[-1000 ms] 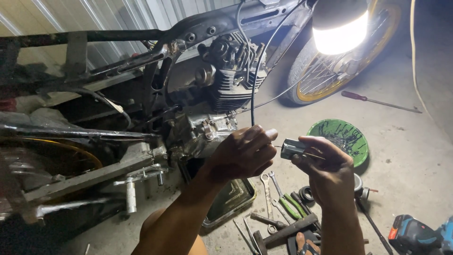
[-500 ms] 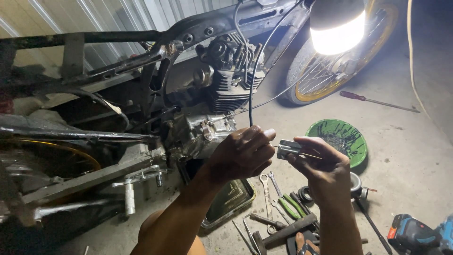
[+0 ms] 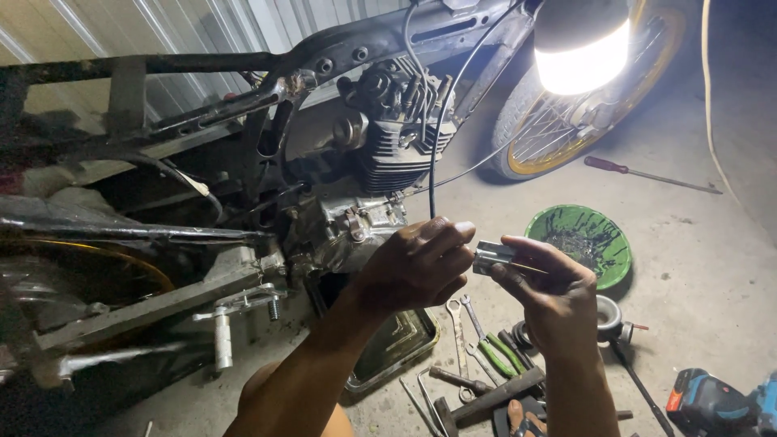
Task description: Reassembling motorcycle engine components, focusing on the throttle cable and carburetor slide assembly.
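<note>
Left hand (image 3: 417, 263) curled, fingertips pinching black cable (image 3: 431, 174) end at small metal cylinder (image 3: 491, 257). Right hand (image 3: 546, 287) gripping that cylinder from 3 o'clock side, thumb on top. Both held in front of stripped motorcycle engine (image 3: 380, 150), at 11 o'clock. Green bowl (image 3: 603, 243) at 2 o'clock of right hand. Wrenches, pliers (image 3: 486, 344) on floor at 6 o'clock. Lamp (image 3: 579, 48) glaring at 12 o'clock.

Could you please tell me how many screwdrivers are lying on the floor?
1: the red-handled screwdriver lies right of the wheel. Others may hide in the tool pile.
</note>
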